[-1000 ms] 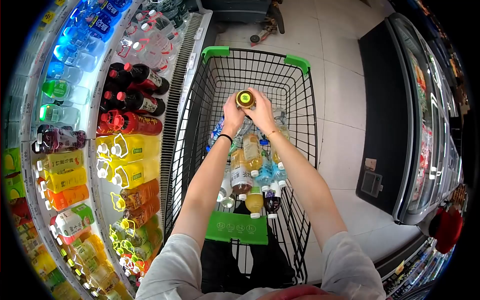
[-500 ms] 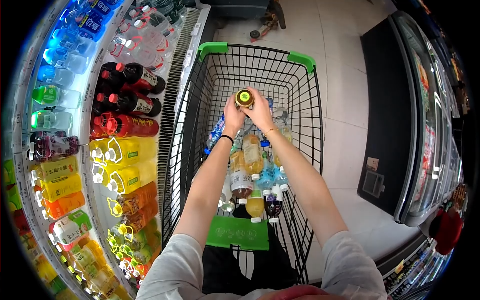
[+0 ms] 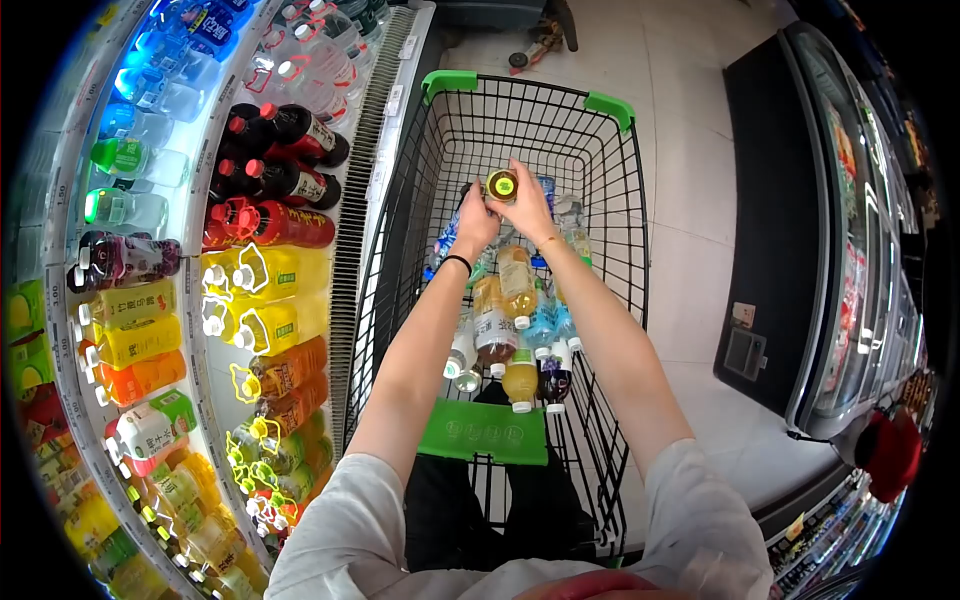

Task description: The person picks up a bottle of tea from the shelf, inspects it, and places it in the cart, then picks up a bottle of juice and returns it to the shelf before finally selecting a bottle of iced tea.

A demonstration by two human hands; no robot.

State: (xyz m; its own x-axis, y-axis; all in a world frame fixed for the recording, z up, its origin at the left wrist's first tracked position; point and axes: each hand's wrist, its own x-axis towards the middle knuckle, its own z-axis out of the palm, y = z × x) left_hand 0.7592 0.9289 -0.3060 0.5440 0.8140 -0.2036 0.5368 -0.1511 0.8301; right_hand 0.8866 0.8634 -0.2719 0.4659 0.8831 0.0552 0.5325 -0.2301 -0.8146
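Over the far half of the shopping cart [image 3: 640, 250], my right hand [image 3: 527, 212] is closed around an upright bottle with a yellow-green cap [image 3: 503, 186]. The bottle is seen from above, so its body is mostly hidden. My left hand [image 3: 477, 217] is closed against the bottle's left side, its fingertips partly hidden. Below my wrists, several drink bottles lie in the cart: a pale amber bottle [image 3: 516, 283], a brown tea bottle [image 3: 495, 335], a yellow juice bottle [image 3: 520, 380] and a dark purple bottle [image 3: 554, 380]. Blue-labelled bottles [image 3: 447, 238] lie beyond my left wrist.
On the left, drink shelves [image 3: 195, 200] run alongside the cart, filled with water, cola [image 3: 290, 185] and yellow juice bottles [image 3: 285, 328]. A glass-topped freezer [image 3: 770, 230] stands to the right across a tiled aisle [image 3: 690, 200]. The green cart handle panel [image 3: 483, 432] is close to my body.
The view has shifted, with shelves and cart contents sitting slightly further right in the frame. My hands and the bottle have tilted a little, and the left hand sits lower beside the bottle.
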